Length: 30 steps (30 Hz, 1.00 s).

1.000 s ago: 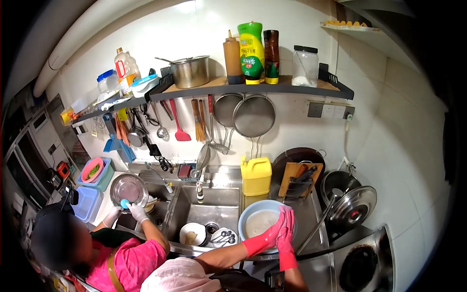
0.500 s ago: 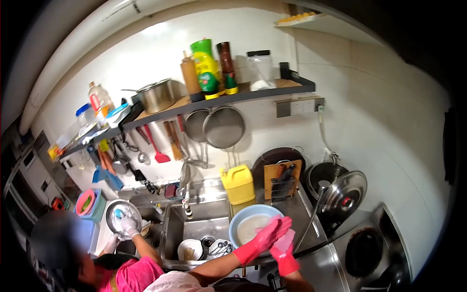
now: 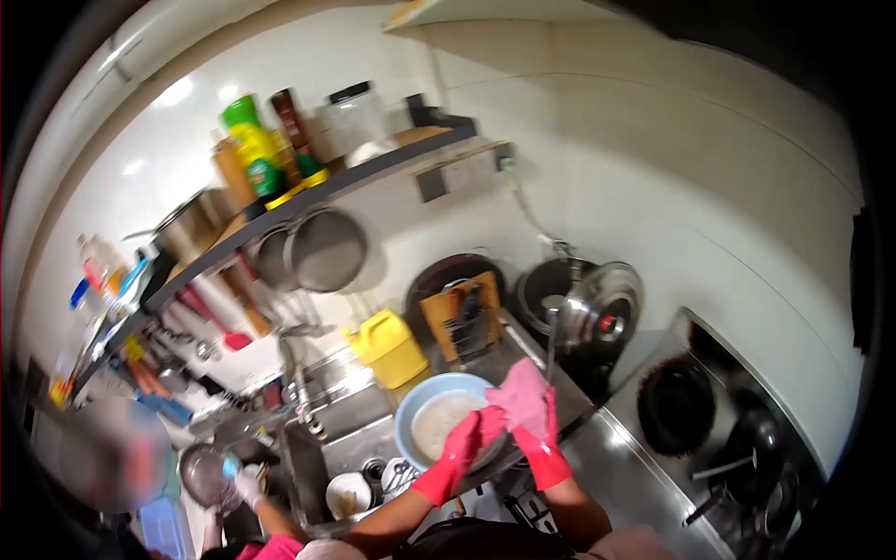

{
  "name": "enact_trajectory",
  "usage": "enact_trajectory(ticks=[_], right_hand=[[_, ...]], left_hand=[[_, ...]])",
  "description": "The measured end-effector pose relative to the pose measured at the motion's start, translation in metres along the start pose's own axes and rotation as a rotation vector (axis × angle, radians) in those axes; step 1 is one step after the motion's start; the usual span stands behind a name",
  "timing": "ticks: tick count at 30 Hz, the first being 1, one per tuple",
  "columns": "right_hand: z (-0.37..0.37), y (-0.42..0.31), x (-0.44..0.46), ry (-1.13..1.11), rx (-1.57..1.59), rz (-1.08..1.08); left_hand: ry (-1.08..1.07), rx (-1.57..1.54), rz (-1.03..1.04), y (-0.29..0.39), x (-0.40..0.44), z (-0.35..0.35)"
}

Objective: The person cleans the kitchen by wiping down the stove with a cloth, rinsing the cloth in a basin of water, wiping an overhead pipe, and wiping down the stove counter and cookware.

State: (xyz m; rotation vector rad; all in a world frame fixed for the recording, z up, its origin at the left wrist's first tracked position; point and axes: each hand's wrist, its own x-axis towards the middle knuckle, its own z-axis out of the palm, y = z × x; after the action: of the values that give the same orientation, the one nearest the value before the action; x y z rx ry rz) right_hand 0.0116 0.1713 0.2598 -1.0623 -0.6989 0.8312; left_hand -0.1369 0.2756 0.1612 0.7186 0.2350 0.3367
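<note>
My right hand, in a pink rubber glove, is closed on a pink cloth that rises above its fingers. My left hand, gloved in the same pink, hangs over the right side of a light blue basin. Its fingertips are blurred, so their grip is unclear. Cloudy, whitish water fills part of the basin, which stands at the sink's right edge. In the steel sink to the left sit a white bowl and a dish with dark-patterned pieces.
At left, a co-worker's white-gloved hand rubs a metal bowl with a blue sponge. A yellow jug and a knife rack stand behind the basin. A large pot and lid are at right, beside a stove. A loaded shelf hangs above.
The view has swung right and tilted. My hands, close together before, are now apart: the left over the basin, the right holding up the cloth beside it.
</note>
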Motion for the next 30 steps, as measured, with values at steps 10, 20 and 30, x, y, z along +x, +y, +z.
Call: enact_trajectory(ticks=[10,20,30], right_hand=[[0.050,0.151,-0.068,0.178,0.697,0.233],[0.021,0.105,-0.062,0.088,0.147,0.199],[-0.011,0.131,-0.030,0.439,0.249,0.019]], left_hand=[[0.232,0.957,0.301,0.018,0.001,0.084],[0.392,0.932,0.182,0.007,0.012,0.098],[0.079,0.549,-0.020,-0.015,-0.021,0.097]])
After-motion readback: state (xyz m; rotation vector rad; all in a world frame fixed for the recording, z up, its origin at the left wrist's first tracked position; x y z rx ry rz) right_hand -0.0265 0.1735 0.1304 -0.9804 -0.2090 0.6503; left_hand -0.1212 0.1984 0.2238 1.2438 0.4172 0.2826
